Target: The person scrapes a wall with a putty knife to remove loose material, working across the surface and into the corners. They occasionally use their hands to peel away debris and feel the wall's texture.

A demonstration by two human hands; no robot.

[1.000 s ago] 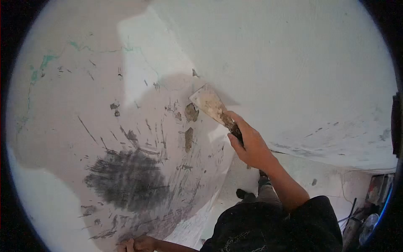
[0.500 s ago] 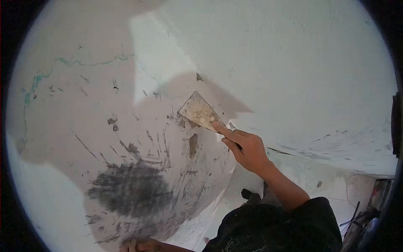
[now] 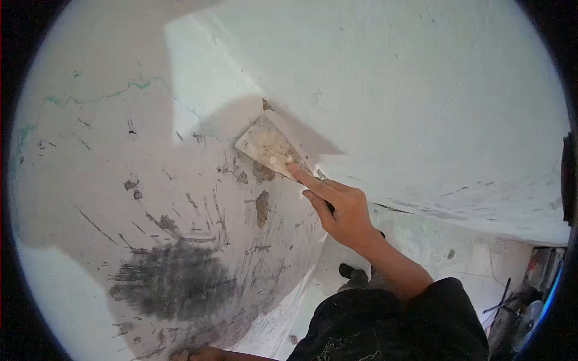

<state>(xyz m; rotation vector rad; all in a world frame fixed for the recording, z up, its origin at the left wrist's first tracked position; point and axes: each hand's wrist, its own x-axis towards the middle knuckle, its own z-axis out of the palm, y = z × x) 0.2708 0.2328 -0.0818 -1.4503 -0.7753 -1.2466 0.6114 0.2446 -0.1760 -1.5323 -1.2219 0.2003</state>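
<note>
My right hand (image 3: 342, 207) is closed round the handle of a wide putty knife (image 3: 271, 144), with the index finger stretched along its blade. The blade is smeared with pale, yellowish residue and lies close over the wall (image 3: 90, 186) near the corner. Right below the blade are brown chipped patches (image 3: 262, 207) where the surface has come away. My left hand (image 3: 203, 354) is low against the wall at the bottom edge of the view, mostly cut off, its fingers largely hidden.
A large dark smudge (image 3: 174, 280) with streaks covers the lower wall. A second wall (image 3: 433, 108) meets it at the corner, with a crack (image 3: 391, 208) low down. Below is the floor (image 3: 469, 259); a fan-like object (image 3: 506, 305) stands at the lower right.
The view has shifted, so the wall marks sit further left. The putty knife has moved slightly up toward the chip at the corner. My left hand has dropped further out of view.
</note>
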